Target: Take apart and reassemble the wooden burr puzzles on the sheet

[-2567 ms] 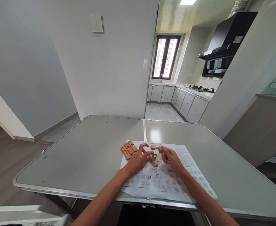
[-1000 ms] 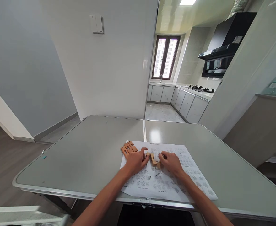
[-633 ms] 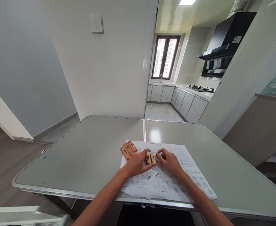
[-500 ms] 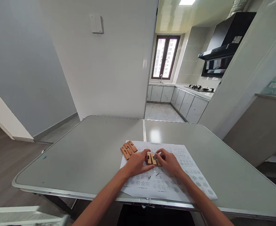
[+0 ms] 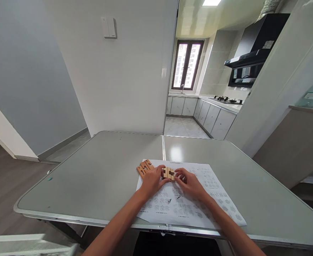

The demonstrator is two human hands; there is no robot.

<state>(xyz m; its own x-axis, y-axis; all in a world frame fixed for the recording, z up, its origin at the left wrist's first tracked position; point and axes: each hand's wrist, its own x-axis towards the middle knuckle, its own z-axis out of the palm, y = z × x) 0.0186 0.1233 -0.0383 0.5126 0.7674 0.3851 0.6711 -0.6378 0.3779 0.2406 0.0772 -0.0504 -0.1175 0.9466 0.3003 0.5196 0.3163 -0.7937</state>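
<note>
Several pale, notched wooden puzzle pieces (image 5: 168,173) lie side by side over the printed paper (image 5: 209,209). My left hand (image 5: 152,182) grips their left side, thumb toward me and fingers at the far edge. At their right side is my right hand (image 5: 189,182), its thumb and bent fingers closed on the edge; part of that contact is hidden. Darker, reddish-brown notched wooden puzzle pieces (image 5: 145,168) sit beyond my left hand at the paper's upper left corner, partly covered by its fingers.
The grey folding table (image 5: 97,177) has a metal rim and a seam down its middle. A small green bit (image 5: 50,179) lies near its left edge. Past the table stand a white wall (image 5: 126,78) and a kitchen with a gas hob (image 5: 225,100).
The pale puzzle pieces have moved slightly left and away from me, now closer together. My left hand has shifted with them, covering more of the darker pieces.
</note>
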